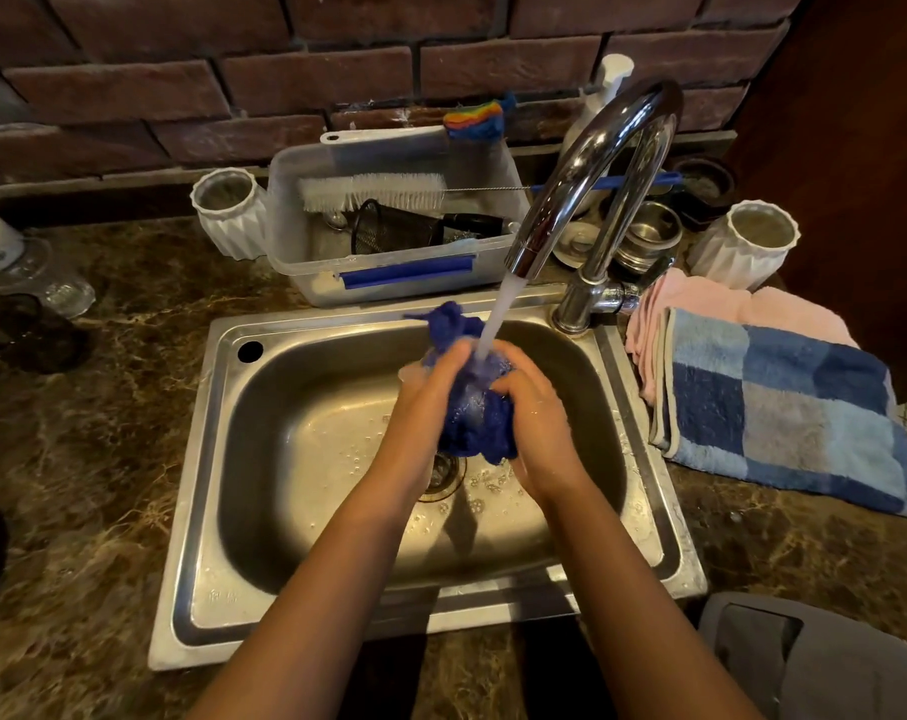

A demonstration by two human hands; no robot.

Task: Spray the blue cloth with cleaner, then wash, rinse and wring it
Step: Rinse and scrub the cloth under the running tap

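A brown marbled stone counter (103,407) runs beneath a red brick wall (181,70), and a steel sink (222,459) is set into it. Over the basin, both hands hold the blue cloth (474,423) bunched up between them, directly under the stream of water (498,314) pouring from the curved chrome tap (586,168). The left hand (430,397) grips the cloth from the left side with its fingers curled around the wad; the right hand (539,413) clasps it from the right in the same way, fingers wrapped into the fabric. One tuft of the cloth sticks up behind the left hand's fingers, and the lower end hangs above the drain (443,478). Water droplets lie on the basin floor. Behind the sink stands a clear plastic tub (305,241) with a white bottle brush (373,192) lying across it and a black mesh cup (389,228) inside. A white ribbed pot (230,210) sits left of the tub, another (742,246) to the right of the tap. On the counter right of the sink lies a folded blue checked towel (784,402) on top of a pink cloth (700,304)
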